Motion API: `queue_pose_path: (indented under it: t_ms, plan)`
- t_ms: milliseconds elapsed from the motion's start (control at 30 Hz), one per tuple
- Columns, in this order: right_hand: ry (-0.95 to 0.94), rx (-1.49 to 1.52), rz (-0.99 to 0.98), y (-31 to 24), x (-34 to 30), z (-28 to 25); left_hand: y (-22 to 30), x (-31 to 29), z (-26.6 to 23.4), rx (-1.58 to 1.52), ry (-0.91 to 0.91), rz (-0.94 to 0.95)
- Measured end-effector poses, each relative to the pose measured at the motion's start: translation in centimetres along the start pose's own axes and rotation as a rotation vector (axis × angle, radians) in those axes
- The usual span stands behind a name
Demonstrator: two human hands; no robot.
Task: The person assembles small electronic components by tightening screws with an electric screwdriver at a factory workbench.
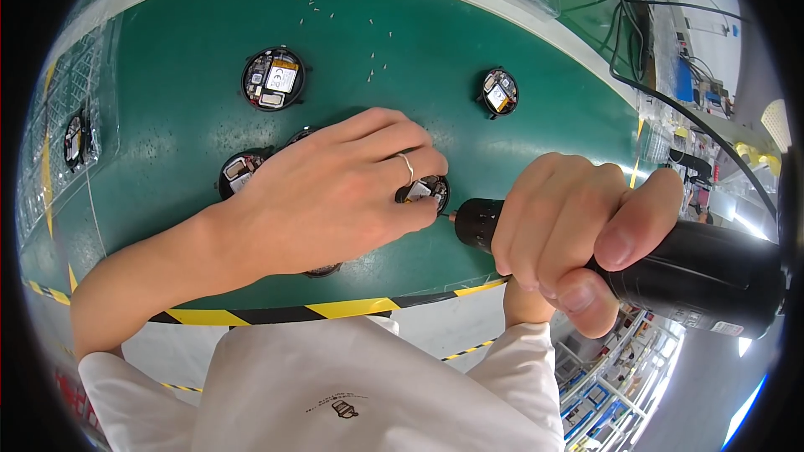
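My left hand (335,188) reaches over the green mat, its fingers closed on a round black watch module (425,192) with exposed circuitry. My right hand (578,238) is wrapped round a black electric screwdriver (695,276). The tool points left, and its copper-coloured tip (453,218) is close to the held module's lower right edge; whether they touch I cannot tell. Beside my left wrist lies another module (240,172), with one more partly hidden behind the hand. A further one (322,270) shows only its edge below my palm.
One round module (274,79) lies at the far left and another (500,92) at the far right. Several tiny screws (373,56) are scattered at the back. Clear plastic trays (84,92) stand at the left and far right. A black cable (695,109) hangs at the right. Striped tape (276,315) edges the table.
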State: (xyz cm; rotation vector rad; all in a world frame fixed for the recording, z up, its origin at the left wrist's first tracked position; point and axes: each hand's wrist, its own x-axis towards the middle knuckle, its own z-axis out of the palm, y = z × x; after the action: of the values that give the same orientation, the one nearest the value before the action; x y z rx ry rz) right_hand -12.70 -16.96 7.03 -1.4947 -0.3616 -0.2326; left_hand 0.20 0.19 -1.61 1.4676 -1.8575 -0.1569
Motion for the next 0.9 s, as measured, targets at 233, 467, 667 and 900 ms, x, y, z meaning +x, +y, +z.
queue_pose_path:
  t_ms: [233, 467, 667, 900]
  plan:
    - [-0.010, 0.045, -0.033, 0.3, -0.2, -0.3, 0.0, 0.1, 0.0, 0.004, 0.002, -0.002]
    - [0.079, 0.022, -0.034, -0.2, -0.5, 0.2, -0.1, 0.2, -0.3, -0.092, -0.017, -0.046]
    - [0.216, 0.112, -0.177, 0.5, -0.6, 1.3, -0.3, 0.7, -1.3, -0.253, -0.026, -0.147]
    - [0.484, 0.183, -0.253, 0.0, -1.8, 0.3, -1.3, 0.5, -0.9, -0.121, 0.258, -0.297]
